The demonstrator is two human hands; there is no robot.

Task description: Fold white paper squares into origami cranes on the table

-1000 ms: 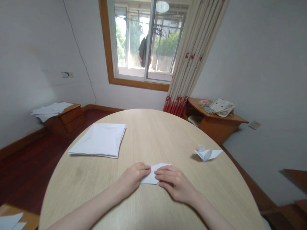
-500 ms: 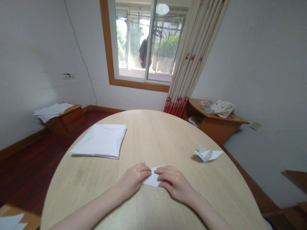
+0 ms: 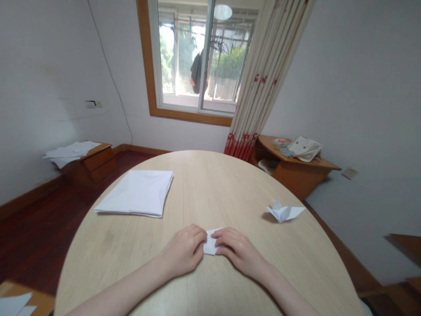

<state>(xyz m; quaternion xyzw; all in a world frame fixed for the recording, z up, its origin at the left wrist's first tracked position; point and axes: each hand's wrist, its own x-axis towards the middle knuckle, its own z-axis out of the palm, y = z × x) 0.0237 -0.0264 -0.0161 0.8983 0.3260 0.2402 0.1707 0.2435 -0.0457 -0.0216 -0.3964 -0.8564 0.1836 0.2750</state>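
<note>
A small folded piece of white paper (image 3: 210, 248) lies on the round table (image 3: 204, 188) between my hands. My left hand (image 3: 190, 246) is closed on its left edge, thumb and fingers pinching it. On the opposite side my right hand (image 3: 235, 246) grips the paper, fingertips on top and thumb at the near edge. The fingers cover both ends of the paper, so its full outline is hidden. To the right stands a folded white paper bird (image 3: 283, 213), apart from my hands.
A stack of white paper sheets (image 3: 136, 193) lies at the table's left. Beyond the table are a small wooden cabinet (image 3: 100, 162) with papers, a corner desk (image 3: 296, 175) holding a cloth bag (image 3: 305, 148), and a curtain (image 3: 263, 79). More paper (image 3: 15, 303) lies at the lower left.
My left thumb has come forward to the paper's near left edge, and the left hand now pinches it. Less of the paper's left side shows. My right hand has barely moved.
</note>
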